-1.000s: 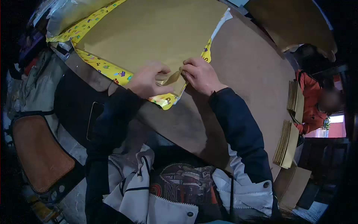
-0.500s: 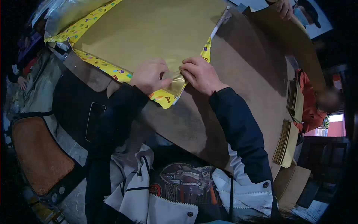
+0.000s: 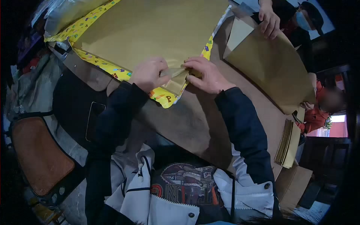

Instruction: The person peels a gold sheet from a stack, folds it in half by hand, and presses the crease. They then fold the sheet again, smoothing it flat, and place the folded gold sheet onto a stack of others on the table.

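A large brown paper sheet (image 3: 142, 33) lies on the table with yellow printed paper (image 3: 101, 63) showing along its edges. At its near corner, my left hand (image 3: 148, 75) is closed, thumb and fingers gripping a raised fold of the brown paper. My right hand (image 3: 208, 77) reaches in from the other side of that corner. Its fingertips and thumb are on the fold, curled round the edge. A pale, creased flap (image 3: 174, 72) shows between the two hands. What lies beneath my fingers is hidden.
Across the brown table (image 3: 180, 123), co-workers' hands (image 3: 269, 22) hold another brown sheet (image 3: 270, 71). A stack of folded brown paper (image 3: 284, 144) lies at the right edge, with a cardboard box (image 3: 294, 183) below. A chair (image 3: 43, 153) stands left; a clear plastic-wrapped bundle (image 3: 71, 17) lies upper left.
My right hand has shifted slightly right, with thumb and fingers further apart. The flap at the corner has lifted. Across the table, the co-workers' brown sheet has swung down over the table.
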`<action>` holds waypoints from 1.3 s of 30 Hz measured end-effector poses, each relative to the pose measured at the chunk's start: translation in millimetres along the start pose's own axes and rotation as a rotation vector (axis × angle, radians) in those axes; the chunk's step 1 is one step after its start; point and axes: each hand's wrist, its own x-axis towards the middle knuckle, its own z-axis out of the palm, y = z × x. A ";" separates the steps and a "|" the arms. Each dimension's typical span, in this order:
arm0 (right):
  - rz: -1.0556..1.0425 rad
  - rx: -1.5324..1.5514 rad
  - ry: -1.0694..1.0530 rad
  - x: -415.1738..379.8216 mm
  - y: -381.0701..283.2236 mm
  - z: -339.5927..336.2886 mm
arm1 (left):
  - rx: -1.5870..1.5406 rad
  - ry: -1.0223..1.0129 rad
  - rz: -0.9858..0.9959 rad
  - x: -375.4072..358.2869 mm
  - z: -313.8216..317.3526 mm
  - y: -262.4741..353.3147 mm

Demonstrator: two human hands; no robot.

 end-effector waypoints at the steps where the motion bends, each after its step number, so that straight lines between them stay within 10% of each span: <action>1: 0.019 0.030 -0.010 -0.3 1.0 0.8 | -0.021 0.000 0.013 0.1 -0.5 -0.4; 23: 0.046 0.112 -0.079 3.1 -0.5 -7.1 | -0.182 0.169 -0.101 -6.9 2.1 8.6; 27: 0.070 0.102 -0.068 3.8 -0.3 -4.0 | -0.274 0.390 -0.026 -21.3 11.0 8.3; 39: 0.064 0.079 -0.016 1.0 1.5 3.6 | -0.131 0.218 0.225 -18.7 -2.0 11.7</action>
